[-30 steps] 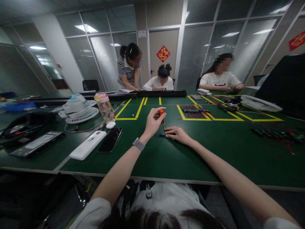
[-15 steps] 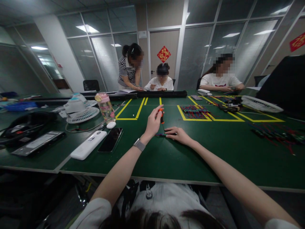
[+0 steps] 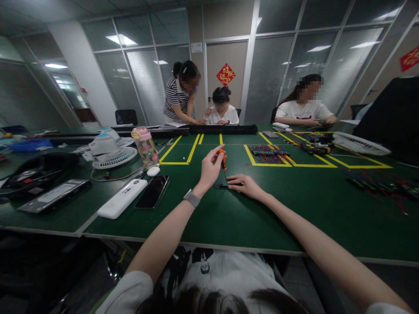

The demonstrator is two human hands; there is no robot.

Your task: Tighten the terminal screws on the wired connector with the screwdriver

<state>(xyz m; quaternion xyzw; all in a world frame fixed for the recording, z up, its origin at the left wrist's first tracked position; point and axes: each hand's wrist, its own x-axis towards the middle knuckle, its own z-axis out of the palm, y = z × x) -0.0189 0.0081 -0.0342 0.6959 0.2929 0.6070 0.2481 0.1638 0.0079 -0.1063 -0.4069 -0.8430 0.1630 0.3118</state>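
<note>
At centre frame the left hand (image 3: pixel 209 168) has its grip closed round an orange screwdriver (image 3: pixel 223 159), held upright with its tip on a small wired part (image 3: pixel 220 185) on the green surface (image 3: pixel 229 218). The right hand (image 3: pixel 244 184) pins that part; whether it pinches it, I cannot tell. The screwing looks under way, not finished

The worktop (image 3: pixel 229 218) is dark green with yellow taped squares, the screwdriver (image 3: pixel 223 160) has an orange-and-black handle, the bottle (image 3: pixel 145 148) wears a pink cap, the power bank (image 3: pixel 121 198) is white, and a standing person's shirt (image 3: pixel 175 98) is black-and-white striped.
</note>
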